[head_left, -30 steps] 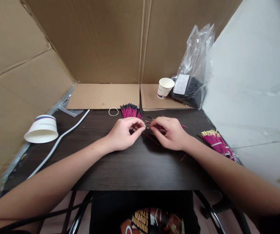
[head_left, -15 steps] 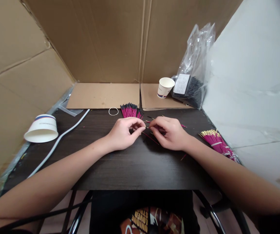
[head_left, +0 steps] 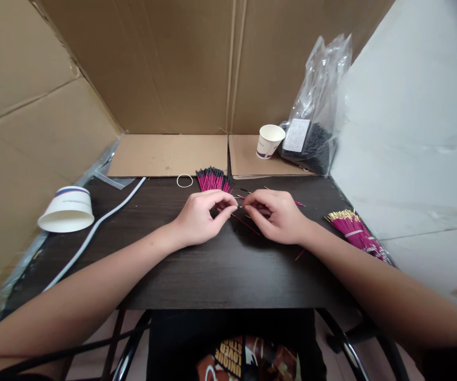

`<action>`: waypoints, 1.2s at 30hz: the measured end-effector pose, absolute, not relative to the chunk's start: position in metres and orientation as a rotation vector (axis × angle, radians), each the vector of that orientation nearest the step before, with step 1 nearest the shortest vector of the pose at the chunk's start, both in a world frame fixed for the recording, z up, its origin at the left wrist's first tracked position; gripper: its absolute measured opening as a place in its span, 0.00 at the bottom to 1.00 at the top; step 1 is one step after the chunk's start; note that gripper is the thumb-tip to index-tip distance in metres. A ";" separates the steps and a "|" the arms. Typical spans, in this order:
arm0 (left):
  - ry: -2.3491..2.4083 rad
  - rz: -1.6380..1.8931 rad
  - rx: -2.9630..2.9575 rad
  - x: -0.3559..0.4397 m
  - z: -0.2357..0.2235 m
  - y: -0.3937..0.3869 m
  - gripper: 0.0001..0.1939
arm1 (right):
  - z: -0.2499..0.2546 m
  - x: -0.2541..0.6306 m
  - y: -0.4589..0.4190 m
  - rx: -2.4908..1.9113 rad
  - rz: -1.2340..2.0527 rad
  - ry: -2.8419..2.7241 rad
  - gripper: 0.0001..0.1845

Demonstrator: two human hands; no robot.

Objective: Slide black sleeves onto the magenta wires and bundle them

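Observation:
My left hand is closed in a pinch, thumb against forefinger, just left of the table's middle. Facing it, my right hand pinches too, the fingertips of both almost meeting. A short gold-coloured wire tip shows in the small gap between them; the rest of the wire is hidden by the right fingers. What the left fingertips hold is too small to make out. Loose magenta wires lie under and around the hands. Behind the left hand lies a bundle of magenta wires with black ends.
At the right lies a tied bundle of magenta wires with gold ends. A paper cup stands by a clear bag of black pieces at the back. Left are a tipped cup, a white cable and a white ring.
Both hands stay in nearly the same place, still pinching. The gap between the fingertips looks slightly wider. Nothing else has visibly moved.

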State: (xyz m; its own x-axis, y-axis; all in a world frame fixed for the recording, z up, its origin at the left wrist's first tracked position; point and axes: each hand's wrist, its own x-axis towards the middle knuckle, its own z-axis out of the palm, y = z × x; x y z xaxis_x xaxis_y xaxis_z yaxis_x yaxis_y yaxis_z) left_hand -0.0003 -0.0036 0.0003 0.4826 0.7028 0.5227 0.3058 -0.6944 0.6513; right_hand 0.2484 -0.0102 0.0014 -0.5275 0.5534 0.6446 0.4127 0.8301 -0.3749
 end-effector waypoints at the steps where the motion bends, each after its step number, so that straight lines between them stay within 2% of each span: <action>1: 0.832 1.118 2.267 0.000 0.001 -0.004 0.04 | 0.001 0.248 -0.010 -0.713 0.240 -2.193 0.06; 12: 0.817 1.138 2.295 0.000 0.001 -0.005 0.04 | -0.001 0.246 -0.011 -0.816 0.461 -2.155 0.11; 25: 0.878 1.072 2.034 0.002 -0.001 -0.006 0.07 | 0.001 0.245 -0.010 -0.681 0.241 -2.183 0.04; 36: 0.861 1.014 1.778 0.004 -0.002 -0.005 0.09 | 0.001 0.247 -0.010 -0.710 0.257 -2.191 0.06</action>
State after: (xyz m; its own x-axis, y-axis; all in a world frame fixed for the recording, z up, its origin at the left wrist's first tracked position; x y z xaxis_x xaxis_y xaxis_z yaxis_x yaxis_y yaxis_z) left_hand 0.0042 -0.0047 -0.0015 0.4242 0.8619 0.2777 0.1346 -0.3633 0.9219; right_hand 0.2466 -0.0101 0.0009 -0.5213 0.5678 0.6371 0.4050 0.8217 -0.4010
